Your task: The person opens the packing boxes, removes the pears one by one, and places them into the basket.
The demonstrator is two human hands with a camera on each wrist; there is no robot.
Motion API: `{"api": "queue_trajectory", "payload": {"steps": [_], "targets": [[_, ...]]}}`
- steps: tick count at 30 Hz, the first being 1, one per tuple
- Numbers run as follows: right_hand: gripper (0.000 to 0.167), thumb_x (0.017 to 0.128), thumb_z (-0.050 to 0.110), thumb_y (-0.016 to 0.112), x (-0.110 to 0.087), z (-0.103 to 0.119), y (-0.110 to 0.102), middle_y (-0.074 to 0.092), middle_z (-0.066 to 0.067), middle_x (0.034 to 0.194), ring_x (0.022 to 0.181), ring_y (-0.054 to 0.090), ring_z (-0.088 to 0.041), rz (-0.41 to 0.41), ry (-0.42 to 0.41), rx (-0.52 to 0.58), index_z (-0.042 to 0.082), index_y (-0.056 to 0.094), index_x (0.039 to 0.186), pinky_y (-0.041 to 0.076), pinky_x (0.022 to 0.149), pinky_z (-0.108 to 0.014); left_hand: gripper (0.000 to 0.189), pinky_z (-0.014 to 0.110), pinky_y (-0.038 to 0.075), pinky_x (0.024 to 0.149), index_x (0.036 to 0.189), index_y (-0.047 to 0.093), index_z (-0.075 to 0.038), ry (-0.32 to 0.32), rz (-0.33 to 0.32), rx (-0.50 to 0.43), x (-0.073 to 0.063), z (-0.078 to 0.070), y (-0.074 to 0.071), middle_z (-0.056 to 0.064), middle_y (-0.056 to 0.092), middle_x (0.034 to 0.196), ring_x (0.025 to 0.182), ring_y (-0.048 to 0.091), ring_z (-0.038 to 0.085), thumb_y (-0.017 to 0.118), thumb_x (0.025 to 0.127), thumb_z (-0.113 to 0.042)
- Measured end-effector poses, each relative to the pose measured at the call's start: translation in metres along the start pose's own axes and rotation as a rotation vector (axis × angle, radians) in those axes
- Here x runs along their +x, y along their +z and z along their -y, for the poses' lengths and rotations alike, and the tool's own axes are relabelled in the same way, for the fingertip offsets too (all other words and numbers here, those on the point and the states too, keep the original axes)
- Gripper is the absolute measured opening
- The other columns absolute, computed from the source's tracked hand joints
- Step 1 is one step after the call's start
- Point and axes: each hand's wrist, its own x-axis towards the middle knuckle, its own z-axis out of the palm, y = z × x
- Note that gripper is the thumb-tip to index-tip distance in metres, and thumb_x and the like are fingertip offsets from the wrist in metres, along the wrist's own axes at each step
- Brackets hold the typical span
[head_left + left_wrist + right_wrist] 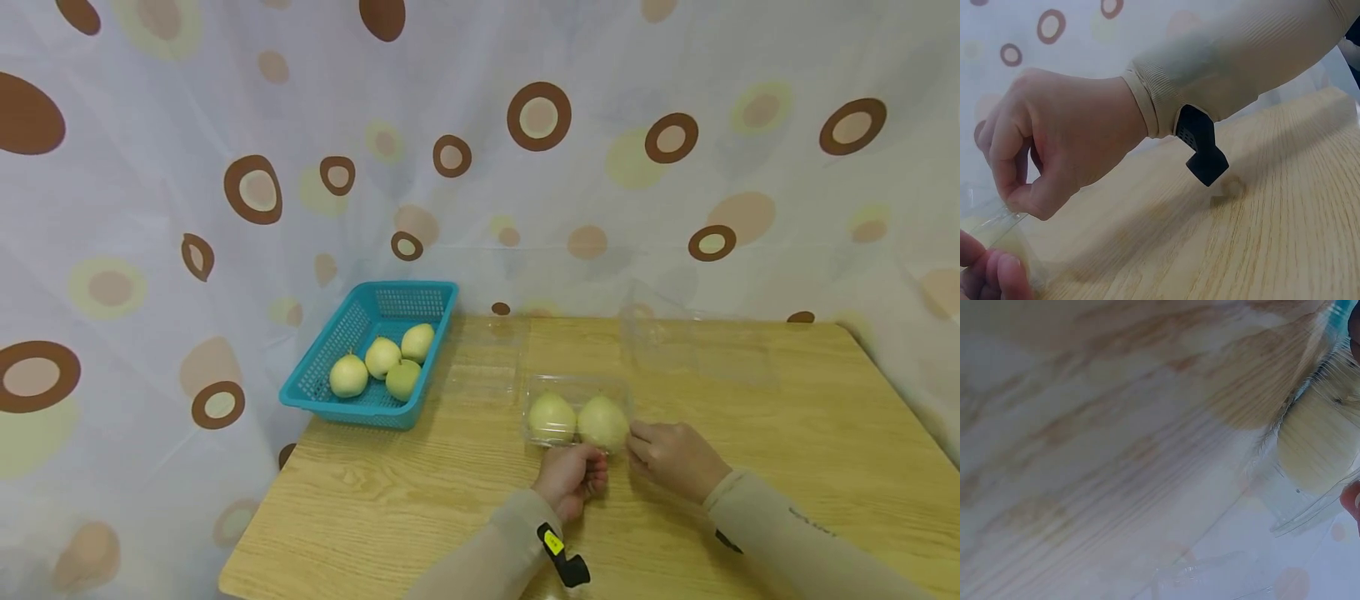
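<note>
A clear plastic clamshell box (551, 383) with two yellow-green pears (602, 423) inside sits on the table in the head view. Its clear top appears to lie over the fruit. My left hand (572, 479) is at the box's front edge, fingers curled and pinching the rim. At the front right corner, my right hand (678, 457) pinches the edge between thumb and fingers. The left wrist view shows the right hand (1063, 137) on the rim, with left fingers (1007, 275) close by. One pear (1316, 447) shows through the plastic in the right wrist view.
A blue basket (300, 402) with several pears (348, 376) stands at the table's left. Behind the box lie more clear plastic containers (483, 367), including an open one (693, 342) toward the back right. A patterned curtain (600, 200) hangs behind the wooden table (360, 500).
</note>
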Motion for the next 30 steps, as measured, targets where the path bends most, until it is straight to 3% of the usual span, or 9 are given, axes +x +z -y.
{"api": "queue_trajectory", "payload": {"steps": [22,30], "targets": [[0.045,0.099,0.019,0.033,-0.003,0.004,-0.001,0.051,0.001,0.071,0.05,0.044,-0.004,-0.06,0.004,-0.002,0.007,0.062,0.067,0.04,0.041,-0.017,0.008,0.019,0.045,0.046,0.074,0.065,0.002,0.002,0.014,-0.003,-0.002,0.004,0.001,0.005,0.059,0.063,0.053,0.054,0.011,0.058,0.075,0.002],[0.043,0.099,0.018,0.035,0.011,-0.004,-0.012,0.052,-0.001,0.07,0.05,0.045,-0.005,-0.065,0.028,0.002,0.005,0.062,0.069,0.042,0.042,-0.021,0.008,0.02,0.046,0.048,0.074,0.066,0.002,-0.007,0.0,0.0,-0.002,0.004,0.001,0.005,0.059,0.063,0.054,0.054,0.011,0.058,0.075,0.002]]}}
